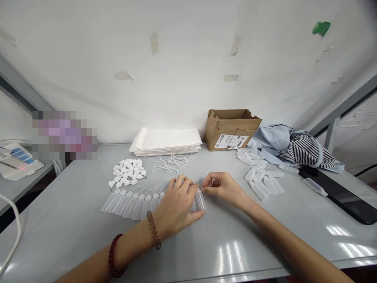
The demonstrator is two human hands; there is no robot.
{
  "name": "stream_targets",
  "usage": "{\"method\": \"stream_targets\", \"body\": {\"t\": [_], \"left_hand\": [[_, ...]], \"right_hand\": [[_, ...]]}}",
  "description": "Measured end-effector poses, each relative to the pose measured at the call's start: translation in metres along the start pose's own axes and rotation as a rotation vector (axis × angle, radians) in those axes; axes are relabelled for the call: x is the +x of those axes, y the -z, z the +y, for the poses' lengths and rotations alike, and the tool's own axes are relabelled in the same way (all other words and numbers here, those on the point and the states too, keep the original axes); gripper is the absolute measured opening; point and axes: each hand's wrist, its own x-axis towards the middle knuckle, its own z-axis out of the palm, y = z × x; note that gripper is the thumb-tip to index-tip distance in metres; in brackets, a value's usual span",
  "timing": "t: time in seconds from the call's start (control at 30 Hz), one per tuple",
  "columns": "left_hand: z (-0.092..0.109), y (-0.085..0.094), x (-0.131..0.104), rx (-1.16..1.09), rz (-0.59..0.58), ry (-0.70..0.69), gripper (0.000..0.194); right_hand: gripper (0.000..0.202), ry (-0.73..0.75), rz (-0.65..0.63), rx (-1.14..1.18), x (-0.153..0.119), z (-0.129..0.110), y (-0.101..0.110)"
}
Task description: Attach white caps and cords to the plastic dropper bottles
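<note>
Pinching the end bottle [201,201] at its top, your right hand [222,188] works while your left hand [176,208], grip unclear, covers the partly hook-topped row [136,206]; loose bottles [259,185], white pieces [128,173] and loops [173,163] remain.

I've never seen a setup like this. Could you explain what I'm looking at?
There's no machine here: these are a person's bare hands, seen in one picture from a camera worn on the head, looking forward and down.

On the shiny grey table is a row of clear plastic bottles. Behind it lie small white plastic pieces and thin white hooked strips; farther back are a stack of flat white packets and an open brown cardboard box. Loose translucent bottles lie to the right.

The left hand is over the row's right end. The right hand has its fingertips by the neck of the end bottle; exactly what it grips is too small to tell.
</note>
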Motion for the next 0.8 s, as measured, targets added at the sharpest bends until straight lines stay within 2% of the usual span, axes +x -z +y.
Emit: {"method": "stream_targets", "body": {"t": [0.23,0.5,0.8], "left_hand": [[0.0010,-0.0008,-0.0008,0.004,-0.005,0.001,0.038],[-0.0013,-0.0026,-0.0009,0.024,-0.004,-0.009,0.037],[-0.0009,-0.0013,-0.0064,0.047,-0.011,-0.011,0.045]], "right_hand": [[0.005,0.094,0.002,-0.137,-0.0005,0.0017,-0.0032],[0.012,0.235,-0.009,-0.382,-0.0051,0.0004,-0.0050],[0.015,0.356,-0.020,-0.515,-0.0043,0.0022,-0.0052]]}}
